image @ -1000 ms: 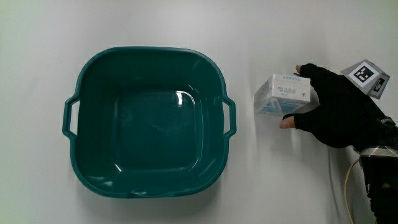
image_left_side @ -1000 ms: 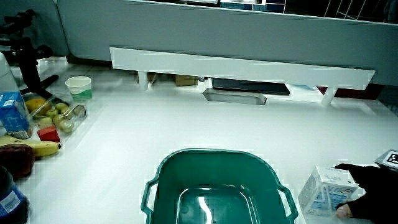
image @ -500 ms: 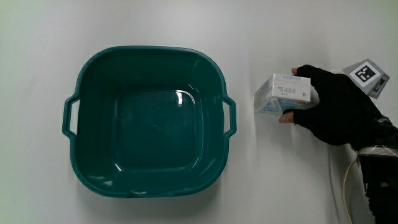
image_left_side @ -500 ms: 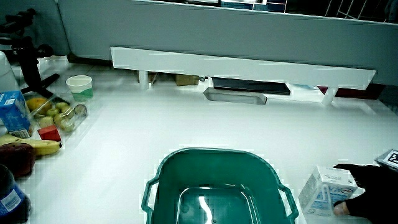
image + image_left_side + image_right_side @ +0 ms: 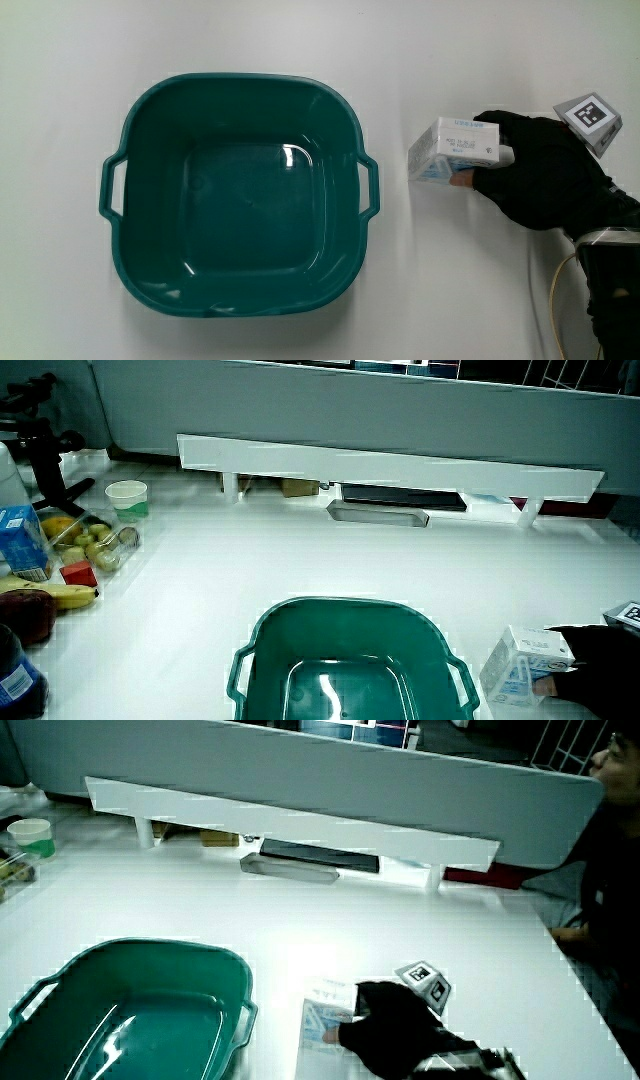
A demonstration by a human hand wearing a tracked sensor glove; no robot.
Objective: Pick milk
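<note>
- The hand (image 5: pixel 535 180) rests low on the tabletop (image 5: pixel 420 290), its forearm reaching in from the person's edge; coming at the milk carton (image 5: pixel 455 152) from the end turned away from the basin lets the fingers reach round the body.
- Its grip is clamped on the milk carton: the thumb (image 5: pixel 463 180) presses the side nearer the person and the other fingers wrap over the side farther from the person, so the carton is pinched across its width, seemingly ready to be lifted.
- The patterned cube (image 5: pixel 590 120) sits on the back of the glove, facing up, clear of the carton, so it is not covered by the grasp.
- The milk carton lies on its side on the tabletop, one broad printed face up; in both side views (image 5: pixel 525 665) (image 5: pixel 328 1020) it still appears to rest on the surface, so I judge the lift has not begun.
- The teal plastic basin (image 5: pixel 240 195) stands just beside the carton, apart from it, one handle (image 5: pixel 370 188) pointing toward it; nothing is in it.
- Farther from the person, in a side view, a container of fruit (image 5: pixel 95 545), a banana (image 5: pixel 55 596) and a small cup (image 5: pixel 127 498) sit at the tabletop's edge, well apart from the grasp.
- Farthest stands the low partition (image 5: pixel 390 465).
</note>
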